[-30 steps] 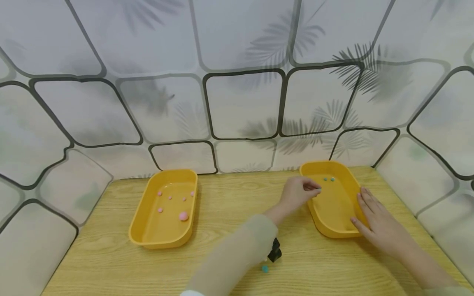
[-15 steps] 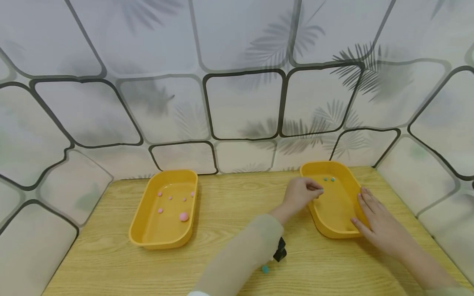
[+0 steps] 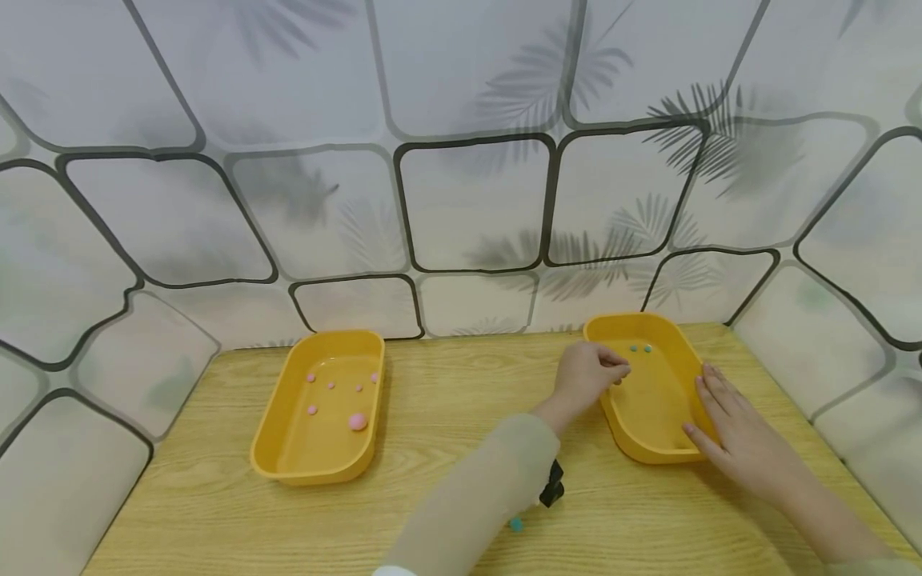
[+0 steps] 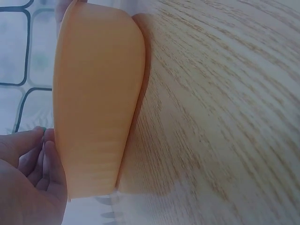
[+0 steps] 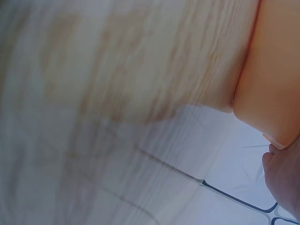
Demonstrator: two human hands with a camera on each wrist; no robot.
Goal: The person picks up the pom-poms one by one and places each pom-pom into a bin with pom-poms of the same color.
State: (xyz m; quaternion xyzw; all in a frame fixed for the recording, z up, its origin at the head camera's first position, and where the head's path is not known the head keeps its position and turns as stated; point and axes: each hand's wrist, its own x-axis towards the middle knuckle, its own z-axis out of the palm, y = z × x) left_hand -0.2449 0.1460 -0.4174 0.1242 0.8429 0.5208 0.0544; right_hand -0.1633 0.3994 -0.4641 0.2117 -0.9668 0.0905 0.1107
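Nearest you, low in the frame, a teal pom-pom (image 3: 515,524) lies loose on the wooden table (image 3: 446,384). Right of centre, your right hand (image 3: 735,436) rests flat, fingers straight, against the right yellow tray (image 3: 675,340). Your left hand (image 3: 585,376) hovers at its near-left rim, fingertips bunched together; whether they pinch anything I cannot tell. 2 teal pom-poms (image 3: 639,349) sit at the tray's far end: probably feather-light, soft, prone to rolling, so pinch each gently around its middle.

- Head view: high, looking forward and down over the tabletop (image 3: 446,448) toward the wall.
- Both wrist views: very close, low; they share the right yellow tray (image 3: 651,400) (image 4: 93,103) (image 5: 274,79).
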